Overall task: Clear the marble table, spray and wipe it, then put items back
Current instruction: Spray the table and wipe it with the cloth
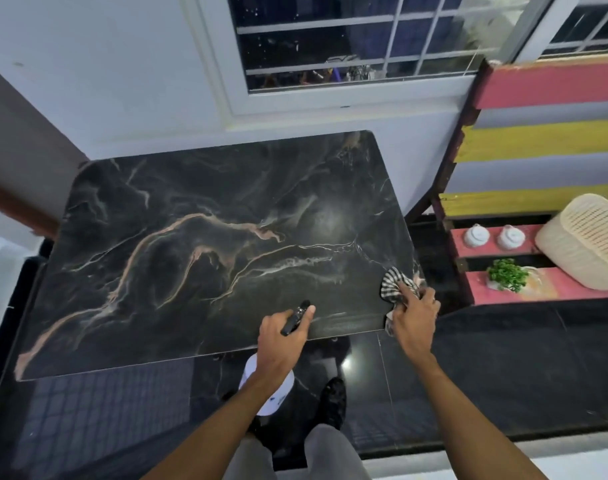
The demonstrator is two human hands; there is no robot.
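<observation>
The worktop is bare, so clearing looks done and spraying and wiping are under way. At its near right corner the right hand is clenched on a checked cloth; at the near edge the left hand grips a spray bottle. Returning the pots and plant from the shelf remains.

My marble table is a dark slab with pale and copper veins and rounded far corners, its far edge set near the wall below the window. On it lies only the checked cloth, bunched at the table's near right corner, under my right hand. To the right of the table, a pink shelf carries a small green plant and a woven basket.
</observation>
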